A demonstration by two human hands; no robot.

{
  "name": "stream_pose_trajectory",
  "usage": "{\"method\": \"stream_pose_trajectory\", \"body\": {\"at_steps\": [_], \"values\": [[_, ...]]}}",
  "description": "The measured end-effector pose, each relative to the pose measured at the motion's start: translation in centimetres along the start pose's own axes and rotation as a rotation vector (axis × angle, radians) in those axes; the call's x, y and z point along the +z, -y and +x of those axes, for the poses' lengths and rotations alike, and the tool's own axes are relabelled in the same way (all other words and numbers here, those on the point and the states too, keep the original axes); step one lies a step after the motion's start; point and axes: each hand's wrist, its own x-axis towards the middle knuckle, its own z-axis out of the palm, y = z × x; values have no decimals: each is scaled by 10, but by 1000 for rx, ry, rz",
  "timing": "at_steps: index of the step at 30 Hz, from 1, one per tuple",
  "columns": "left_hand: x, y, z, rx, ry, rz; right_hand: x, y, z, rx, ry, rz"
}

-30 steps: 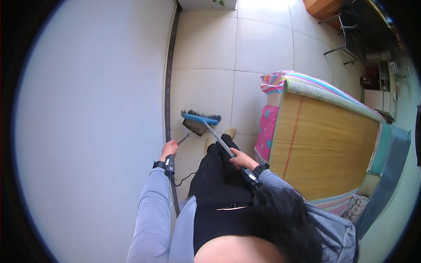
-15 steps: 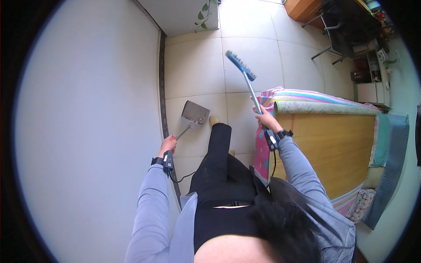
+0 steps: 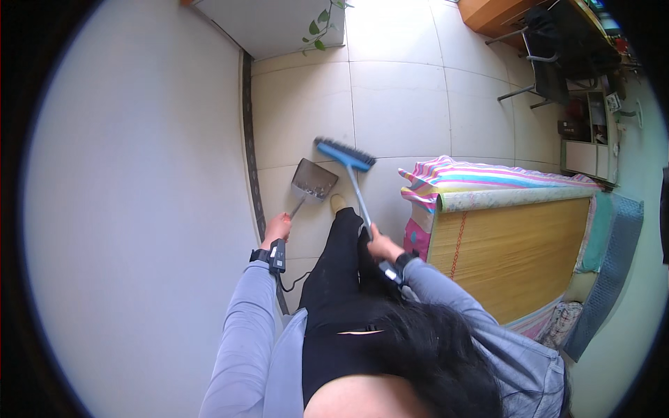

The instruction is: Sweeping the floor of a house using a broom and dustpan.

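Observation:
My left hand [image 3: 277, 228] is closed around the handle of a dustpan [image 3: 306, 169], a grey-brown pan with bits of debris lying in it near the handle end. My right hand [image 3: 382, 246] grips the grey pole of a broom [image 3: 341, 153] with a blue head and dark bristles. The broom head is just beyond the dustpan's far right corner, its bristles facing away from me. Whether the bristles touch the floor I cannot tell. Each wrist wears a black band with a small dark device.
Pale tiles [image 3: 404, 111] cover the floor. A white wall [image 3: 153, 209] runs along the left, with a cabinet and trailing plant [image 3: 320, 28] ahead. On the right stands a bed [image 3: 516, 251] with a striped cloth edge; a chair [image 3: 547, 66] is beyond it. My shoe [image 3: 338, 202] is beside the dustpan.
My right hand has brought the broom down and to the left, from beside the bed to near the dustpan. The left hand and dustpan have shifted only slightly.

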Motion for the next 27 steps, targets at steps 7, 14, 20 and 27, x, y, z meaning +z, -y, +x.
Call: {"method": "stream_pose_trajectory", "body": {"at_steps": [7,14,20,27], "values": [[0,-14,-4,-37,7,-11,-97,16,-69,11,199,488],[0,22,-50,-176,-90,-179,-248,63,-2,-182,-120,73],[23,33,-71,-366,-129,-611,-314,140,136,-256,-107,-25],[30,33,-49,-439,-133,-803,-208,130,142,-160,-9,-514]]}}
